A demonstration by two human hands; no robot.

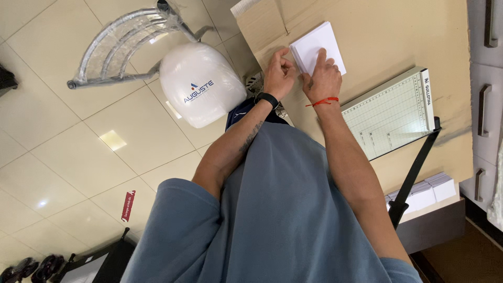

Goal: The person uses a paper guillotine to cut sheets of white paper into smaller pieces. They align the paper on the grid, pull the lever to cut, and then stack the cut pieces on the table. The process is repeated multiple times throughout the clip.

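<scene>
White paper, a small squared stack [318,46], lies on the tan worktop [398,36] under both hands of a person in a grey-blue shirt, seen from above. The left hand [279,73], a black watch on its wrist, is curled with fingertips pinching the stack's near edge; the right hand [324,78], a red thread around its wrist, presses flat with fingers spread over the top sheets, apparently to keep them from sliding. The hands sit close together, almost touching, both on the paper rather than clamped around it. Just beside the right forearm rests a guillotine paper cutter [392,114] with a gridded bed, its black lever arm [416,165] swung out past the worktop's edge. More cut white stacks [429,193] sit on a lower ledge near the lever. A white chair [201,84] stands on the tiled floor [63,157] alongside.
</scene>
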